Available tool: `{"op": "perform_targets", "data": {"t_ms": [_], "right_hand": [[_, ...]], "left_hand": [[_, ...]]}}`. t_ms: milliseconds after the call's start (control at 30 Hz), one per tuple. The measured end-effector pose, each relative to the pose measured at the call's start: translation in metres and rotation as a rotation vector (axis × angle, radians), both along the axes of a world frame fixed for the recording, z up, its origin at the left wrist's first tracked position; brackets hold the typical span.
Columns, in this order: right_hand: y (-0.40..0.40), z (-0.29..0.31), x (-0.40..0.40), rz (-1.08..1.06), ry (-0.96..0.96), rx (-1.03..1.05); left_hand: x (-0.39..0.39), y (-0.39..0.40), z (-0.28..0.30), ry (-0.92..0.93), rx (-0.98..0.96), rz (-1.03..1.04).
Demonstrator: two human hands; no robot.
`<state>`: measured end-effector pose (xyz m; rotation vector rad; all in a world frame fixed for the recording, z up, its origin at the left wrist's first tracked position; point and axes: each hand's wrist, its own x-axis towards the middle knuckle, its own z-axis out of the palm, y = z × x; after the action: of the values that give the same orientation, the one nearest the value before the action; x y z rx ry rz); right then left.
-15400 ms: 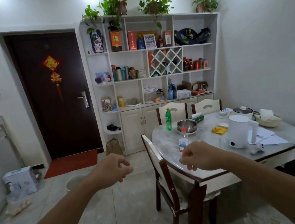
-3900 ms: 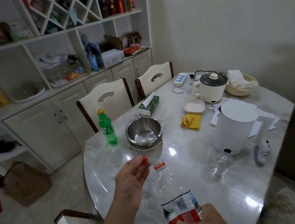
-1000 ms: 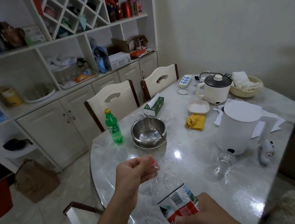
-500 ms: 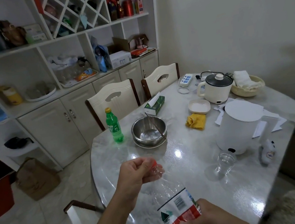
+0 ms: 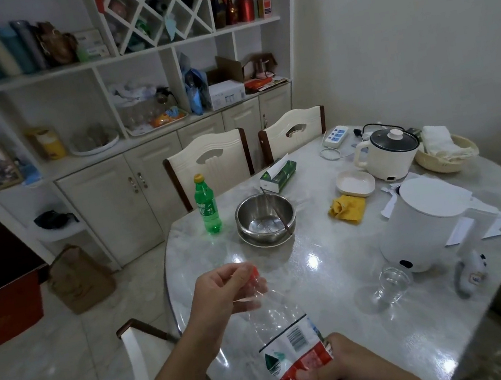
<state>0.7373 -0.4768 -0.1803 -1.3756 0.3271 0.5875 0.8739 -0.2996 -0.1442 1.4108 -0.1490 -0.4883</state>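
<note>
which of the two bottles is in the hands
The clear bottle with the red label: right hand grips its body, left hand pinches its cap. The green bottle stands untouched.

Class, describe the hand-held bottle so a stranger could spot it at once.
Find the grey marble table. Over its near edge, the right hand grips a clear plastic bottle with a red label. Unlike the upright green soda bottle behind, it is colourless and tilted.
</note>
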Motion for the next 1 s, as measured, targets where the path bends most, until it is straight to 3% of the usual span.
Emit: {"op": "perform_targets", "data": {"t_ms": [133,367,600,767,1000], "right_hand": [[0.011,0.003,0.013,0.07,0.005,-0.007],[0.076,0.008,0.043,0.216,-0.002,-0.049],[0.182,0.013,0.07,0.132,-0.079,-0.028],[0.285,0.019,0.104,0.081,-0.14,-0.051],[0.412,0.02,0.147,0.093,-0.192,-0.138]], "left_hand": [[-0.01,0.022,0.009,-0.119,0.142,0.027],[-0.022,0.103,0.016,-0.14,0.138,0.306],[-0.009,0.232,0.022,-0.151,0.129,0.527],[0.009,0.354,0.024,-0.104,0.088,0.551],[0.037,0.481,0.031,-0.185,0.204,0.503]]}}
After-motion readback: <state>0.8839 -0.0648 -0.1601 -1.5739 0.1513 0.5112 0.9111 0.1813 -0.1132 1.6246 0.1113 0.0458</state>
